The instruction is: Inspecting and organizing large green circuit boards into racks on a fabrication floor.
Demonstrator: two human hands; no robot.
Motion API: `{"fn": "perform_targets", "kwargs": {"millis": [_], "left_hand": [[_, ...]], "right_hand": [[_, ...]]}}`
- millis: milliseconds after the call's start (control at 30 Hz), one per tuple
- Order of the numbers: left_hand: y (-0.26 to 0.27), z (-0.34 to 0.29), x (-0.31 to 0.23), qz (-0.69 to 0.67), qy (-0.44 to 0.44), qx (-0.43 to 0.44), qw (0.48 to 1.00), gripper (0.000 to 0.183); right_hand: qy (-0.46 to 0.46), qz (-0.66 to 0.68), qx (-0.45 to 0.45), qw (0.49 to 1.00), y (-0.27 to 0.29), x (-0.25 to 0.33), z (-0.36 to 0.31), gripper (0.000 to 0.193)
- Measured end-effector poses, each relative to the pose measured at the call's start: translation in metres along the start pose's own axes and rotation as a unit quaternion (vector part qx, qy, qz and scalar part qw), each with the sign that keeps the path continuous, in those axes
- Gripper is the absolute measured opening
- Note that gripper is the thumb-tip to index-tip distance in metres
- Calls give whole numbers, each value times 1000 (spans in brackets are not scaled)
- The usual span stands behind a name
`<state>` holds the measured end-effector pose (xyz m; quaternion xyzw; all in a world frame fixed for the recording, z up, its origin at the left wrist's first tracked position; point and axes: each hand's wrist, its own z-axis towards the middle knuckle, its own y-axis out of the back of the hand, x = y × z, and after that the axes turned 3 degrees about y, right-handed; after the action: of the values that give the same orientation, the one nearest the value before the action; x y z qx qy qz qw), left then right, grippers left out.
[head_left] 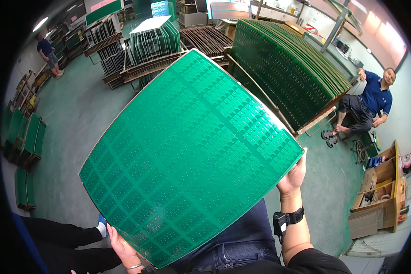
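Observation:
A large green circuit board panel (182, 155) fills the middle of the head view, tilted, its face marked with rows of small repeated patterns and holes. My left hand (122, 246) grips its lower left edge, the fingers partly hidden behind the board. At the right corner, my right hand (293, 176) is closed on the edge, with the thumb up along the side. Beyond the board's upper right edge stands a rack of similar green panels (283, 68), packed upright in a dense row. The board's far edge overlaps part of this rack in the view.
Slotted racks (205, 39) and a rack of upright panels (155, 41) stand ahead. A seated person (367, 100) is at the right, near a wooden shelf unit (383, 192). Another person (48, 52) stands far left. Dark-trousered legs (64, 237) show lower left. Green panels (27, 137) line the left wall.

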<state>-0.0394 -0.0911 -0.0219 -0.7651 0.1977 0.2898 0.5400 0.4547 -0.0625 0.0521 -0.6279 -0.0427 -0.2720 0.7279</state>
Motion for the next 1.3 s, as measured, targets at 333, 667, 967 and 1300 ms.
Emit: {"fn": "perform_targets", "kwargs": {"millis": [333,667,967,1300], "left_hand": [[-54,44,65,-79,62,-90,991,17],[-1,71,72,146,87,-31,985,38],[34,78,73,-24,50,-25,998,35],[41,79,67,-82,67,5,994,38]], "right_hand": [[-223,-502,321,772,-93,-131,-57,49],[12,-639,207,741,-118,-214,-2,27],[-37,-735,206,645,-56,-301,1,45],[-71,-697,166,694,-53,-313,16,50]]}}
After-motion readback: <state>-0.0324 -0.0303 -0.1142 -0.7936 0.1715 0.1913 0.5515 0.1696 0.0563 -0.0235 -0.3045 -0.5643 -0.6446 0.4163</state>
